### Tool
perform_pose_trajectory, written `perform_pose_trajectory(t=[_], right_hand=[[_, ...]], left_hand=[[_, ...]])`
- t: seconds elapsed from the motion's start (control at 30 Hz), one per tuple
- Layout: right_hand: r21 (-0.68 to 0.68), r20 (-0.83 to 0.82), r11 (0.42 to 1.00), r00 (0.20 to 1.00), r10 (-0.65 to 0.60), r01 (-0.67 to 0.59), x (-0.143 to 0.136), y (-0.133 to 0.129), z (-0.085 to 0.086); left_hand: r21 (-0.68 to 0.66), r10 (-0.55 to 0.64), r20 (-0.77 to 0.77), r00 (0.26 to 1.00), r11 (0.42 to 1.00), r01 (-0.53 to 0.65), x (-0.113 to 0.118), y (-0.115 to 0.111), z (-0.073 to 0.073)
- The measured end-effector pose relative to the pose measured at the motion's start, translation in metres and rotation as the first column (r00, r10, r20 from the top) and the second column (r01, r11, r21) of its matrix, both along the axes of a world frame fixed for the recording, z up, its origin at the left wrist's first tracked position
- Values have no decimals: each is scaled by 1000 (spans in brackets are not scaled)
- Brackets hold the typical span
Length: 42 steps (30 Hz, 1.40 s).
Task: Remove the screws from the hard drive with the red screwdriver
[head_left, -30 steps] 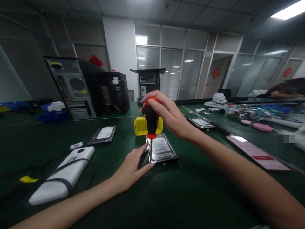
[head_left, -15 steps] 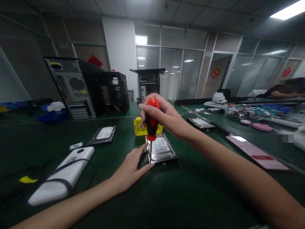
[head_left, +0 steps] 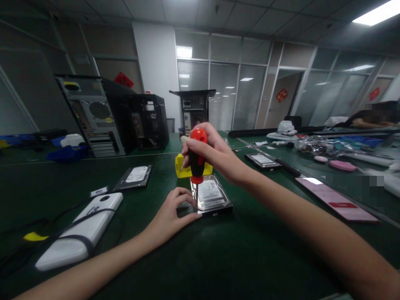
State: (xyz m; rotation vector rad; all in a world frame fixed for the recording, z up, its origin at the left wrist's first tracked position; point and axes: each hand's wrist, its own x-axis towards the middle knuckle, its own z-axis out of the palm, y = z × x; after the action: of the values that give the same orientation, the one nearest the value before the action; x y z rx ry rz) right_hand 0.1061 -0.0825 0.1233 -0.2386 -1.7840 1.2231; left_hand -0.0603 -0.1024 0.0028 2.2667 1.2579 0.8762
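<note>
My right hand [head_left: 214,152] is closed around the red and black handle of a screwdriver [head_left: 197,163], held upright. Its thin shaft runs down to the near left corner of a hard drive [head_left: 212,192], which lies label up on the green table. My left hand [head_left: 171,214] grips that same corner from the left, thumb at the front edge and fingers curled by the shaft's tip. The tip itself and any screw under it are too small to make out. Just behind the drive stands a yellow plastic tray or box [head_left: 180,166], partly covered by my right hand.
Other hard drives lie to the left [head_left: 136,177] and right [head_left: 263,161]. A white power-bank-like block [head_left: 81,233] with a black cable is at front left, a pink phone-like slab [head_left: 337,199] at right. Computer cases [head_left: 109,112] stand behind. A person's arm [head_left: 371,121] rests far right.
My left fingers have drawn in from the drive's left side and curled toward the screwdriver's tip. The screwdriver stays upright at the same corner, in my right hand.
</note>
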Motion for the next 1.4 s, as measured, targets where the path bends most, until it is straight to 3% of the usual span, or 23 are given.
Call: perform_pose_trajectory(t=[0.27, 0.47, 1.1, 1.4], right_hand=[[-79, -19, 994, 997, 75, -76, -2, -1, 2], [-66, -34, 998, 999, -8, 6, -5, 0, -4], [-32, -97, 993, 989, 114, -117, -5, 0, -3], [38, -128, 999, 992, -3, 8, -7, 1, -6]], left_hand=[[-44, -32, 44, 999, 998, 34, -1, 4, -2], [-50, -52, 63, 997, 997, 55, 0, 4, 0], [-139, -62, 73, 995, 988, 72, -3, 9, -4], [-166, -86, 111, 990, 981, 104, -3, 10, -4]])
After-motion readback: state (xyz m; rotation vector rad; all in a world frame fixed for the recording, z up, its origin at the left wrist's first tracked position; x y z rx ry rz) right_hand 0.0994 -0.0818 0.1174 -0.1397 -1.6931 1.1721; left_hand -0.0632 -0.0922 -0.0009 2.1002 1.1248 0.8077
